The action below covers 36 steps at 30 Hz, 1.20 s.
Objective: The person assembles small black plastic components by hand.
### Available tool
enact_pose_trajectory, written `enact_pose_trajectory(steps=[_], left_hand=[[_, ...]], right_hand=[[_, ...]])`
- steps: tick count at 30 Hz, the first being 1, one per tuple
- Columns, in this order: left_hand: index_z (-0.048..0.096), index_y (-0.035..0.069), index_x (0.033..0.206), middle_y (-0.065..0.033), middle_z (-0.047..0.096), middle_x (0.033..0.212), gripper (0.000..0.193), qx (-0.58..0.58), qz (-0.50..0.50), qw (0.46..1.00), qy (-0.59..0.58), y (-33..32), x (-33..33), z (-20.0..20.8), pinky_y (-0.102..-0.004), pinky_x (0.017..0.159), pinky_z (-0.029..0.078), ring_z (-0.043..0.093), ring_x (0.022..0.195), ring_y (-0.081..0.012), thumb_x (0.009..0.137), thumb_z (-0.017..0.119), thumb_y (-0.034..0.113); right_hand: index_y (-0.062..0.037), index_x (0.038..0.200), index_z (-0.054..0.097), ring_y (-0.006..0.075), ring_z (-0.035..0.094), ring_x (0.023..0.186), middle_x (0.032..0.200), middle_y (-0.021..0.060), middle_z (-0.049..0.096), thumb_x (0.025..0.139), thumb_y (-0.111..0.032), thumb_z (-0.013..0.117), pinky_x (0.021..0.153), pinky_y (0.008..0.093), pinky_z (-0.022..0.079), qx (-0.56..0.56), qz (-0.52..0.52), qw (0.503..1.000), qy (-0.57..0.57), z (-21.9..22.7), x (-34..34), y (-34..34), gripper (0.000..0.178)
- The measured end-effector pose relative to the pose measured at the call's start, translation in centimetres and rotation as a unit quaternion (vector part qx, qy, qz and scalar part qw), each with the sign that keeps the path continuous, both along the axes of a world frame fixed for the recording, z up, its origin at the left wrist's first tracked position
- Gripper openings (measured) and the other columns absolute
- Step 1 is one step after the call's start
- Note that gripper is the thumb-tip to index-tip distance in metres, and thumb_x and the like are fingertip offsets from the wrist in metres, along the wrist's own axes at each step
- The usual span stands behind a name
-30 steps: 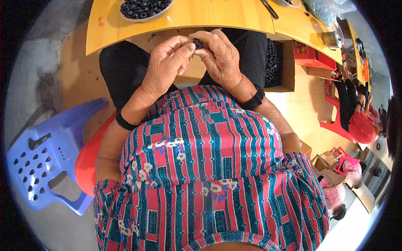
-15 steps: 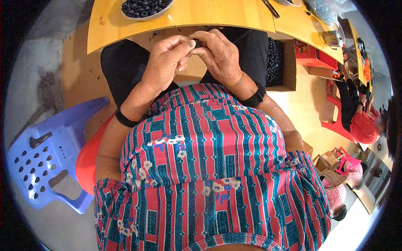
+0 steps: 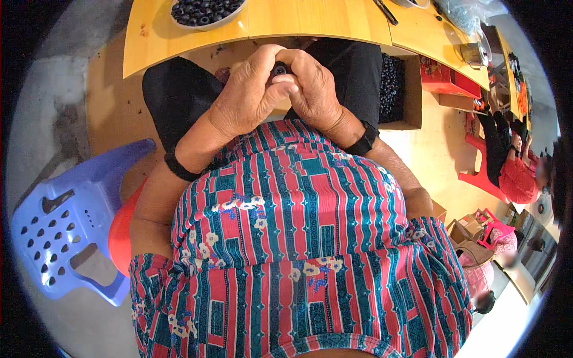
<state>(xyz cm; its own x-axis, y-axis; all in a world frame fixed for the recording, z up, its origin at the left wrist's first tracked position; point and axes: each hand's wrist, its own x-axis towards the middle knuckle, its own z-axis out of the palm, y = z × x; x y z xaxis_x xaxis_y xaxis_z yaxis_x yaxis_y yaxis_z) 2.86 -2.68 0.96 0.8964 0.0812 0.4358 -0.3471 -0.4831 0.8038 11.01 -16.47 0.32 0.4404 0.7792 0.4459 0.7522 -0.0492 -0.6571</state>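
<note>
Near the upper middle of the frame, both hands, left hand point(image 3: 250, 98) and right hand point(image 3: 315, 89), pinch a small black ring-like part point(image 3: 279, 70) between fingertips; it looks light, stiff and easily dropped, best held by its rim.

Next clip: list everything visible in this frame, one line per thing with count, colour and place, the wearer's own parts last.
small round part: one, black, pinched between both hands' fingertips
bowl of small parts: one, pale rim, dark pieces inside, on the table at top left
table: one, yellow wood, along the top
cardboard box: one, brown, holding dark pieces, right of the knees
plastic chair: one, lilac, lower left
stool: one, red, under the person
co-worker: one, red top, seated at right edge
wristbands: two, black, one on each wrist
left hand: gripping the part
right hand: gripping the part
</note>
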Motion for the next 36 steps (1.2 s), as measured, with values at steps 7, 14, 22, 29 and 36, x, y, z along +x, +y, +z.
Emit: enact_pose_trajectory(steps=[7,14,22,29,36], left_hand=[[0.046,-0.001,0.109,-0.0205,0.056,0.091,0.039,0.016,0.024,0.999,-0.019,-0.3,0.2,0.1,-0.0373,0.074,0.046,0.058,0.086,-0.0357,0.088,0.054,0.032],[0.045,-0.001,0.113,-0.0154,0.057,0.088,0.040,-0.033,0.032,0.999,0.014,-0.5,0.1,0.2,-0.0328,0.071,0.046,0.059,0.081,-0.0261,0.089,0.054,0.030],[0.043,0.000,0.122,-0.0031,0.051,0.078,0.037,-0.274,0.027,0.955,0.111,-0.6,-0.4,-0.6,-0.0249,0.065,0.042,0.048,0.072,-0.0091,0.092,0.051,0.021],[0.059,0.000,0.099,-0.0060,0.054,0.070,0.018,-0.096,0.036,0.985,0.139,0.9,-1.8,-2.6,-0.0268,0.059,0.043,0.053,0.064,-0.0118,0.086,0.049,0.008],[0.061,0.001,0.097,-0.0082,0.062,0.082,0.017,-0.081,0.066,0.972,0.212,3.8,-4.7,-4.8,-0.0266,0.069,0.046,0.059,0.075,-0.0147,0.082,0.054,0.006]], right_hand=[[-0.0022,0.105,0.050,0.0350,0.058,0.084,0.091,0.0159,0.056,0.083,-0.015,0.057,0.072,0.0383,0.047,0.036,-0.003,0.999,-0.016,-0.1,0.4,0.4,0.026],[-0.0036,0.102,0.054,0.0291,0.059,0.078,0.083,0.0124,0.056,0.081,-0.010,0.060,0.068,0.0337,0.048,0.063,-0.005,0.997,0.036,0.5,0.6,0.6,0.023],[-0.0004,0.103,0.059,0.0083,0.057,0.067,0.078,0.0027,0.055,0.080,-0.002,0.064,0.059,0.0213,0.049,0.147,-0.023,0.937,0.315,0.7,1.4,0.5,0.023],[0.0009,0.103,0.059,0.0071,0.056,0.064,0.076,0.0010,0.055,0.081,0.000,0.059,0.057,0.0205,0.046,0.159,-0.121,0.921,0.334,2.8,4.4,-0.7,0.022],[0.0034,0.094,0.062,0.0091,0.052,0.050,0.067,0.0032,0.058,0.077,-0.005,0.064,0.046,0.0229,0.044,0.200,-0.306,0.906,0.214,3.7,16.6,-2.8,0.019]])
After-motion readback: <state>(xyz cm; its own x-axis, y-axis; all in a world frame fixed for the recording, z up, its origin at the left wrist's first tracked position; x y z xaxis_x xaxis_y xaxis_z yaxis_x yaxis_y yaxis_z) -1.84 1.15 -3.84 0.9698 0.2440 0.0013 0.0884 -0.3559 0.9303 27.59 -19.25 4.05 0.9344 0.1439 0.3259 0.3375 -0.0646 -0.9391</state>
